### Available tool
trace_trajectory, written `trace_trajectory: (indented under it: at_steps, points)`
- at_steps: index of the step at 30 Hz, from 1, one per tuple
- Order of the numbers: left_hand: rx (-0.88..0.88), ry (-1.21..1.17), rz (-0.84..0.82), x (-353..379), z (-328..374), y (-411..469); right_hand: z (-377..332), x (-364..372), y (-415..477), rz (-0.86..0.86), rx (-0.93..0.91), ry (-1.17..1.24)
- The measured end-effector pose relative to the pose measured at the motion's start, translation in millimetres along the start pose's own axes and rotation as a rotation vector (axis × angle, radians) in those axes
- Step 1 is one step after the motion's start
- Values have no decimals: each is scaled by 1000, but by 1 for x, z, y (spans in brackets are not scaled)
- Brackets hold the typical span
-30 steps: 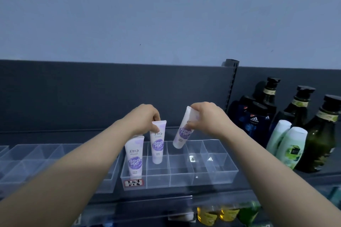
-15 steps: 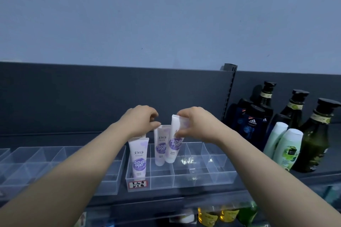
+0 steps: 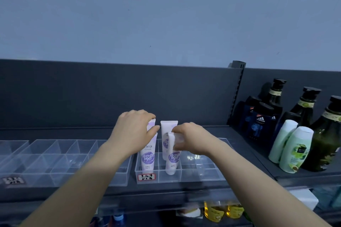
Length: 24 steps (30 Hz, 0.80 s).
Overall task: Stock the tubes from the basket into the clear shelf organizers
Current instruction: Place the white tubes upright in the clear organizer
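Running across my feed is a dark shelf (image 3: 64,133) that carries everything else. On it, left of centre, sits a clear organizer (image 3: 60,140), and just beside that, at centre, a second clear organizer (image 3: 203,175) divided into small compartments. Well to the right stand dark pump bottles (image 3: 324,134) with pale green bottles (image 3: 295,151) in front of them.

Both bare arms reach in over the centre organizer. The left hand (image 3: 133,129) sits on the tops of the two tubes in the leftmost column, a front tube (image 3: 147,158) and a rear tube (image 3: 151,124). Its fingers are curled, but from this angle I cannot tell whether it grips either one. The right hand (image 3: 191,139) holds a third tube (image 3: 172,160) by its flat upper end. That tube is cap down, slightly tilted, inside the front compartment of the second column. Behind it a fourth tube (image 3: 168,129) stands upright in the rear compartment, apart from both hands. A handwritten label (image 3: 146,177) is stuck on the organizer's front wall, below the front tube.
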<state>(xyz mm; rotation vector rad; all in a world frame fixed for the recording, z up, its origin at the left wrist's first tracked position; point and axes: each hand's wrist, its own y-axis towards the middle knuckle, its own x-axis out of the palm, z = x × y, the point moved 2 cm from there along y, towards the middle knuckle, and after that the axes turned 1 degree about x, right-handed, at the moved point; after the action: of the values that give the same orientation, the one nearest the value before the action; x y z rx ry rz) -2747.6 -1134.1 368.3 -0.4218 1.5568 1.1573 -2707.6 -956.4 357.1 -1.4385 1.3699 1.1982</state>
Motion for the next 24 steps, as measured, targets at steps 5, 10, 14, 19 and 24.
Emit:
trace_trajectory:
  at_steps: [5, 10, 14, 19, 24]
  points:
    - [4, -71, 12, -2, 10, -14, 7, 3, -3, 41, -11, 102]
    - [34, -87, 47, 0, 29, -20, 24, -8, -28, 179, 11, 95]
    - [83, -126, 68, 0, 60, -19, 48, -13, -59, 278, 69, 43]
    - [197, -166, 67, 12, 119, -15, 86, -15, -108, 377, 124, -52]
    - [314, -241, -11, 43, 190, -19, 135, -7, -170, 400, 230, -108]
